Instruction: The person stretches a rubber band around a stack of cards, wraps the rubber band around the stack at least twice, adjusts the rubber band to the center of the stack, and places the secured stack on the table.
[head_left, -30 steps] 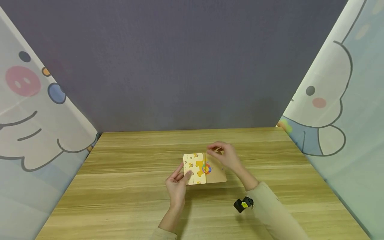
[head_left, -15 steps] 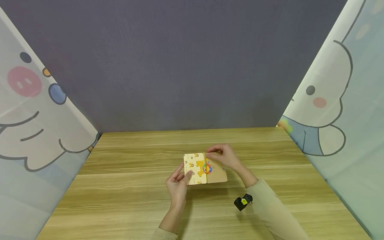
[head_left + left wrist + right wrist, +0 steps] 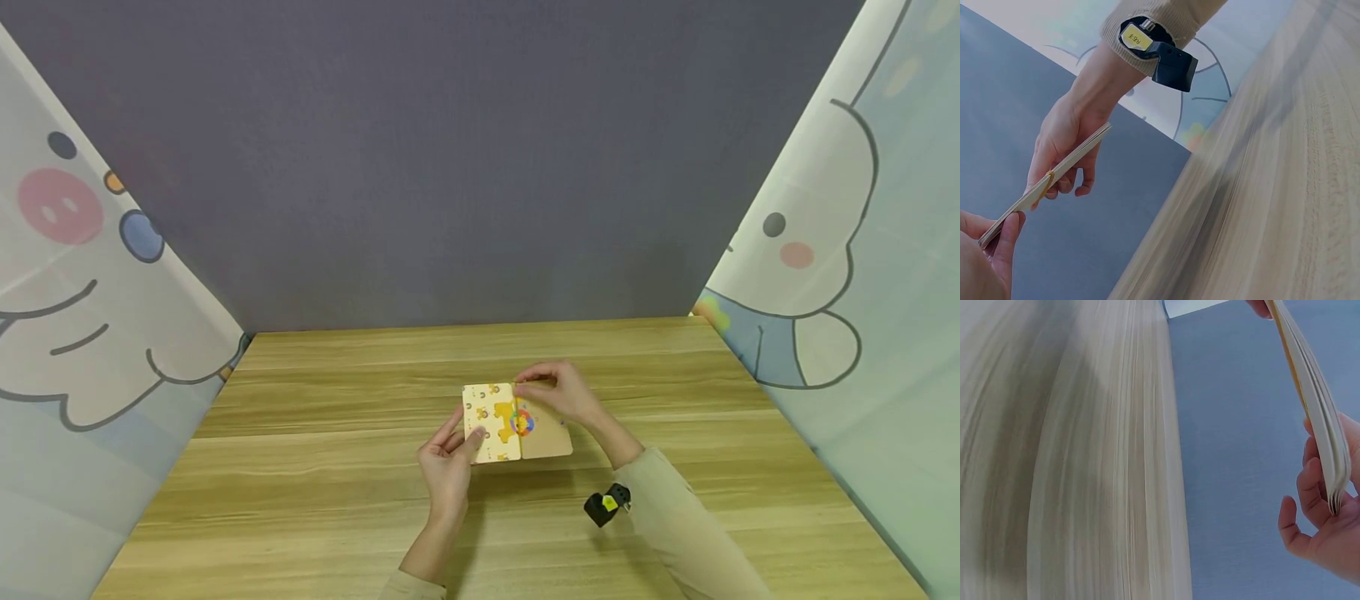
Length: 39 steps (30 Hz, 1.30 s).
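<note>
A small notebook (image 3: 491, 442) is held up in front of me, its left part cream with animal prints, its right part plain tan with a colourful lion's head. A thin yellow elastic band (image 3: 1049, 180) runs round it near the middle. My left hand (image 3: 446, 475) grips the left side, thumb on the front and fingers behind. At the upper edge, my right hand (image 3: 562, 393) pinches the band between thumb and forefinger. The layered page edges of the notebook (image 3: 1319, 406) show in the right wrist view, with the left hand's fingers (image 3: 1311, 487) behind.
Below the hands lies a wood-grain table (image 3: 315, 500). A dark grey panel (image 3: 465, 167) stands at its back, and cartoon-printed curtains (image 3: 810, 250) flank both sides. A black wrist camera (image 3: 603, 506) hangs under the right sleeve (image 3: 675, 508).
The right hand has come down slightly, its fingertips closing at the band's upper end. Notebook and left hand have shifted a little to the right.
</note>
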Tool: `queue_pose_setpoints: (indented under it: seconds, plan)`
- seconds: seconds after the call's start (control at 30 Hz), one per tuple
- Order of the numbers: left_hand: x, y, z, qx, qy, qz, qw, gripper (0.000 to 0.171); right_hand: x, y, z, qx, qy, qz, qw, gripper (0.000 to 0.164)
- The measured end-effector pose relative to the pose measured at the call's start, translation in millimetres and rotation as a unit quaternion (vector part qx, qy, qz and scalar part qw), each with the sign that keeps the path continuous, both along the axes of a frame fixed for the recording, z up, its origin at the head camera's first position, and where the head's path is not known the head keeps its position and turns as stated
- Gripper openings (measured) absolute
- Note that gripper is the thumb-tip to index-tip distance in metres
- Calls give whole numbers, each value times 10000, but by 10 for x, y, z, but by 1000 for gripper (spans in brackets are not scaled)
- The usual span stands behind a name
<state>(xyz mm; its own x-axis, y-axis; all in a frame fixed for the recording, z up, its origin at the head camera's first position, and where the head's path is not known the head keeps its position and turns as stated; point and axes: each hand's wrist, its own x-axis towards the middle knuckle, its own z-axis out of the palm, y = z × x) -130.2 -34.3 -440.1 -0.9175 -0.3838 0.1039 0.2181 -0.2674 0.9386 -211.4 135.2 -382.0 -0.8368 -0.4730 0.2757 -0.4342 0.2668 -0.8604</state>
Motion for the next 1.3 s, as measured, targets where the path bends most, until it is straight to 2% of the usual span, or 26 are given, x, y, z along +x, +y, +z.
queue_pose_setpoints:
  seconds: [0.07, 0.23, 0.33, 0.6, 0.77, 0.93, 1.2, 1.3]
  plan:
    - [3, 2, 1, -41, 46, -24, 10000, 43, 41, -12, 53, 15, 36, 11, 10000, 16]
    - [10, 3, 0, -95, 77, -121, 9999, 43, 61, -19, 74, 151, 199, -9, 9997, 16]
    - [10, 1, -1, -76, 51, -132, 9999, 43, 61, -10, 85, 215, 146, -42, 9997, 17]
    - [8, -3, 2, 1, 8, -83, 10000, 43, 0, 45, 114, 215, 1, -86, 9997, 9]
    - [13, 1, 11, -79, 45, -91, 9999, 43, -64, 51, 45, 211, 28, -22, 9998, 10]
    - [15, -6, 7, -84, 36, -65, 9999, 43, -12, -6, 103, 231, -106, -190, 9995, 11]
    - [33, 8, 11, -86, 131, -192, 9997, 43, 28, -39, 115, 127, -132, -117, 9998, 11]
    - [24, 7, 13, -77, 102, -149, 9998, 42, 37, -47, 126, 89, -98, -161, 9998, 11]
